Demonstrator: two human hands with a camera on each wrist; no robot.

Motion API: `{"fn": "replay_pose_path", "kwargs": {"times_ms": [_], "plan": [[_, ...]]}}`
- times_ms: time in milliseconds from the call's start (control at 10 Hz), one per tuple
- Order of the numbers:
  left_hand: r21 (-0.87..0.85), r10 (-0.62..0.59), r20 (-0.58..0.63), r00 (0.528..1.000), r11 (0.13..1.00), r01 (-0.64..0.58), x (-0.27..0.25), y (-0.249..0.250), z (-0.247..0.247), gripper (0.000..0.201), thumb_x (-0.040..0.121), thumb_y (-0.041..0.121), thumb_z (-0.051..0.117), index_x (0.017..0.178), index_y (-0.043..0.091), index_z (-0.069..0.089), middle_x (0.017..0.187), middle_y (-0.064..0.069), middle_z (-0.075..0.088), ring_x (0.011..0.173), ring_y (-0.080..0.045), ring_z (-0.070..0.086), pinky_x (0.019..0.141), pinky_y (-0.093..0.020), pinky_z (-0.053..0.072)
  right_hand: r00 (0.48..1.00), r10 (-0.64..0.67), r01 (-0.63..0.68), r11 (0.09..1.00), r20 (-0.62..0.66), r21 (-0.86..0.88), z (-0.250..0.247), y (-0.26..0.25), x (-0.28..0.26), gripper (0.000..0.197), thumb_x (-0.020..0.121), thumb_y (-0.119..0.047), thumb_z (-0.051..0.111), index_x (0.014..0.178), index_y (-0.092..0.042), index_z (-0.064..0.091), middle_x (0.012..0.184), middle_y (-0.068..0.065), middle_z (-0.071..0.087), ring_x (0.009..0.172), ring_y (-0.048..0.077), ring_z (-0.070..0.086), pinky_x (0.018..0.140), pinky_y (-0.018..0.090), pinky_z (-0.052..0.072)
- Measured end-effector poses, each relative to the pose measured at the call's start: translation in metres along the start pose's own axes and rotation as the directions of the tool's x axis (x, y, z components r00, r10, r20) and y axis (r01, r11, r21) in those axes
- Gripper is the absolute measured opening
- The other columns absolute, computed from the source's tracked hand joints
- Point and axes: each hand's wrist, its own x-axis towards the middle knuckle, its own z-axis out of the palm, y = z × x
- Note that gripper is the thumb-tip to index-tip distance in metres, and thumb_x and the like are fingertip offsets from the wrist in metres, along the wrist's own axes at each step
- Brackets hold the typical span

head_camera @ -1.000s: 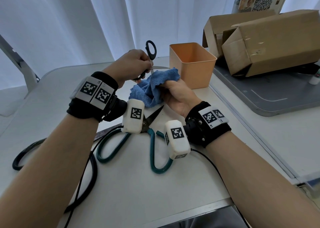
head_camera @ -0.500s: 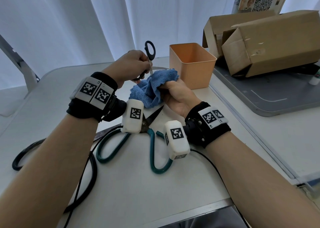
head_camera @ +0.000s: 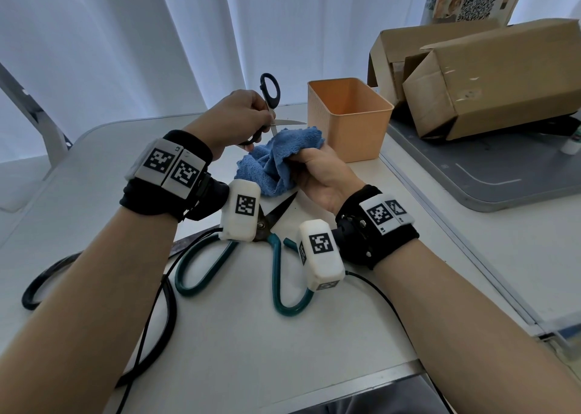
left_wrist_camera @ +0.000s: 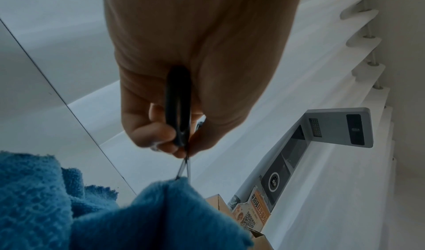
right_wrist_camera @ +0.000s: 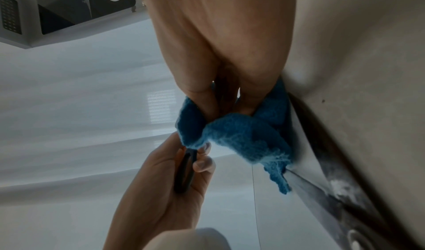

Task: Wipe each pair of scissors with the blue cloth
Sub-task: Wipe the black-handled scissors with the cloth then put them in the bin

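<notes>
My left hand (head_camera: 239, 121) grips the black-handled scissors (head_camera: 270, 91) by the lower handle loop, with the other loop sticking up. The scissors stand opened, and one steel blade (head_camera: 290, 122) points right above the blue cloth (head_camera: 276, 159). My right hand (head_camera: 317, 174) grips the bunched cloth just below that blade. In the left wrist view the black handle (left_wrist_camera: 178, 106) sits between my fingers and the blades run into the cloth (left_wrist_camera: 161, 215). In the right wrist view the cloth (right_wrist_camera: 241, 135) is pinched in my fingers. Large green-handled scissors (head_camera: 276, 275) lie flat on the table under my wrists.
An orange plastic bin (head_camera: 349, 115) stands just right of the cloth. Cardboard boxes (head_camera: 490, 77) sit on a grey tray (head_camera: 490, 174) at the right. Black cables (head_camera: 157, 313) loop over the white table (head_camera: 251, 344) at the left, near another dark blade (head_camera: 188, 243).
My right hand has drawn the cloth slightly toward me and down along the blade. The left hand and the black scissors have held almost still.
</notes>
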Motion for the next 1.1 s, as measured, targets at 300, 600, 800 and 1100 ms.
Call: {"fn": "replay_pose_path", "kwargs": {"times_ms": [300,600,800,1100], "plan": [[-0.006,0.001,-0.006,1.000,1.000,-0.001,0.0000,-0.0004,0.0000,0.012,0.097,0.008,0.051,0.105,0.006,0.058,0.076,0.001,0.056,0.060,-0.011,0.051,0.053,-0.024,0.045,1.000,-0.002,0.002,1.000,-0.001,-0.024,0.0000,0.0019,0.0024,0.026,0.091,0.016,0.044,0.092,-0.004,0.061,0.089,0.013,0.066,0.080,0.023,0.065,0.074,0.033,0.057],[-0.016,0.005,-0.014,1.000,1.000,-0.005,-0.0002,-0.0010,-0.0008,0.010,0.097,0.009,0.052,0.105,0.006,0.058,0.076,0.000,0.056,0.059,-0.010,0.051,0.048,-0.020,0.045,1.000,0.007,-0.007,1.000,-0.007,-0.015,-0.0017,0.0026,0.0033,0.026,0.092,0.016,0.044,0.094,-0.004,0.061,0.091,0.013,0.066,0.082,0.023,0.065,0.081,0.036,0.055],[-0.017,0.008,-0.013,1.000,1.000,-0.008,-0.0001,-0.0007,-0.0006,0.011,0.097,0.009,0.052,0.105,0.005,0.058,0.076,0.000,0.055,0.058,-0.009,0.050,0.047,-0.019,0.045,1.000,0.014,-0.015,1.000,-0.018,-0.026,-0.0009,0.0020,0.0021,0.022,0.092,0.013,0.048,0.093,-0.005,0.061,0.088,0.012,0.066,0.080,0.022,0.064,0.077,0.032,0.056],[-0.021,0.009,-0.012,1.000,1.000,-0.009,-0.0003,-0.0007,-0.0013,0.010,0.098,0.010,0.052,0.104,0.006,0.058,0.076,0.000,0.055,0.058,-0.009,0.050,0.046,-0.019,0.045,1.000,0.011,-0.012,1.000,-0.022,-0.022,-0.0002,0.0016,0.0007,0.021,0.092,0.013,0.049,0.090,-0.005,0.061,0.086,0.011,0.066,0.077,0.020,0.064,0.074,0.030,0.056]]}}
